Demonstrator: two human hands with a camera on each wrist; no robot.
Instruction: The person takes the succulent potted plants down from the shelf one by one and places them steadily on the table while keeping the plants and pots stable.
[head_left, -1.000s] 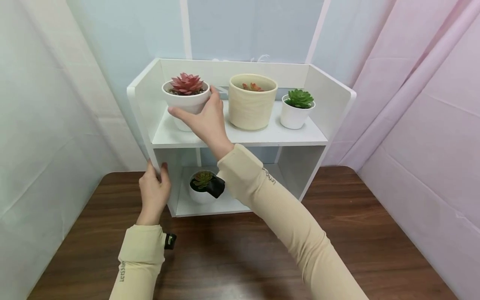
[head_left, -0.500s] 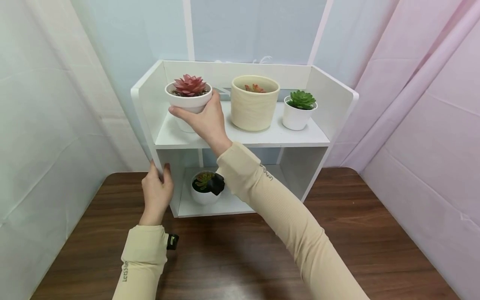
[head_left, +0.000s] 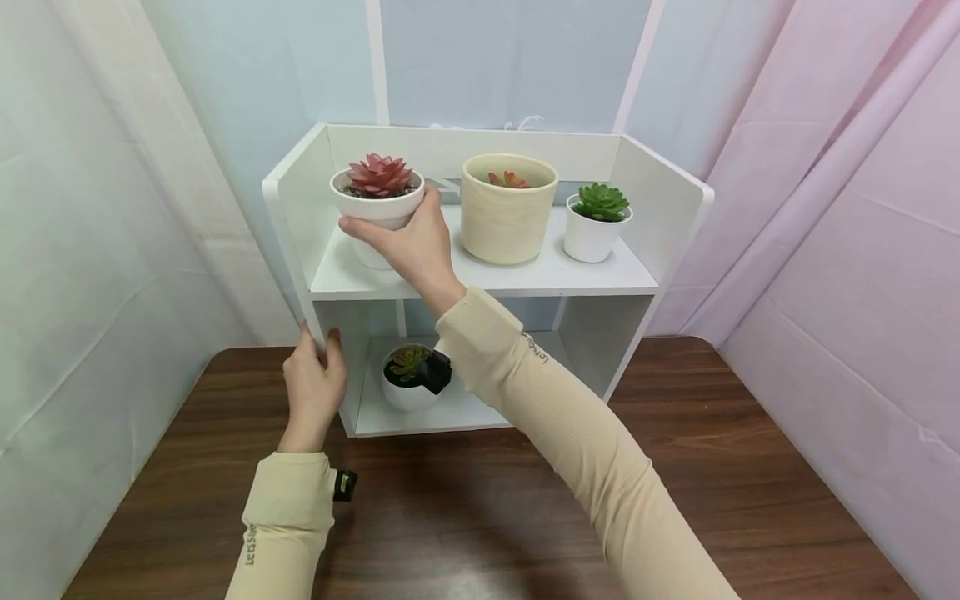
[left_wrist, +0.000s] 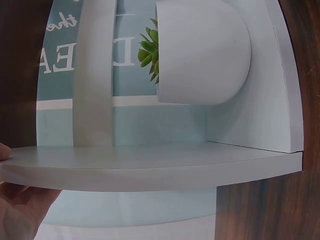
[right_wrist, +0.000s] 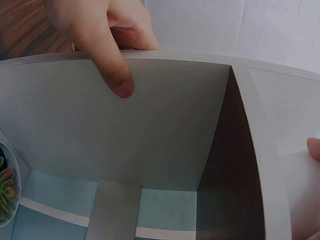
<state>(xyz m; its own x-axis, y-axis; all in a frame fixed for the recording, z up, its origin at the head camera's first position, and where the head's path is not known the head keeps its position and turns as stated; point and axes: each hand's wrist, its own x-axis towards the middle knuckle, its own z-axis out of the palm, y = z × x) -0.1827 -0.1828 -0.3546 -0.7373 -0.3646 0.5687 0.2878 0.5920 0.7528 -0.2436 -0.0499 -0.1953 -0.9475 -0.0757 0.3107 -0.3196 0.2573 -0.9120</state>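
My right hand (head_left: 422, 250) holds a white pot (head_left: 375, 210) with a red succulent (head_left: 380, 176), thumb on its front and fingers round its right side. This pot is at the left end of the upper board of a white two-tier shelf (head_left: 483, 292). Lower down, my left hand (head_left: 313, 390) grips the front edge of the shelf's left side panel (head_left: 291, 242). The right wrist view shows the left thumb (right_wrist: 117, 80) on the panel's inner face. Only a fingertip of the right hand (right_wrist: 314, 148) enters that view.
Beside the held pot stand a cream pot (head_left: 504, 218) with an orange plant and a small white pot (head_left: 590, 237) with a green succulent. Another white pot (left_wrist: 205, 55) sits on the lower tier. The shelf rests on a brown wooden table (head_left: 712, 467), with curtains around.
The head view has shifted slightly. Both hands keep their places, the right on the red succulent's pot and the left on the side panel.
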